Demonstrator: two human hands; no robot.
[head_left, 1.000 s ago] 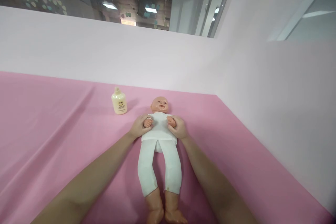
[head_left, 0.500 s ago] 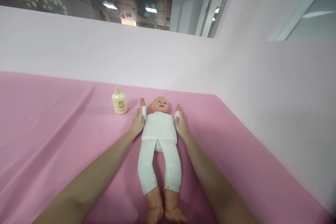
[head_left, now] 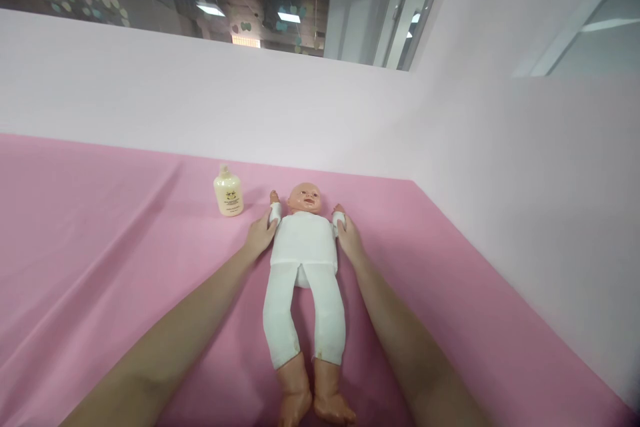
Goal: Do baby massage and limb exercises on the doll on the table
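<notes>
A baby doll (head_left: 304, 240) with a white cloth body lies on its back, its head away from me and its bare feet toward me. Both its arms are raised beside the head. My left hand (head_left: 261, 232) is closed around the doll's arm on the left side, below its small hand. On the other side, my right hand (head_left: 349, 237) grips the doll's other arm near the wrist. My fingers are partly hidden behind the doll's sleeves. A pale yellow pump bottle (head_left: 229, 195) stands upright to the left of the doll's head, apart from my left hand.
The doll and bottle rest on a pink sheet (head_left: 125, 227) with creases at the left. A white wall (head_left: 250, 107) rises behind it and another (head_left: 540, 200) along the right. A window (head_left: 210, 0) with heart stickers is set above.
The doll's hands have shifted slightly, the left one lower and the right one a little down and outward. My hands keep their grip on its arms. The bottle stays put.
</notes>
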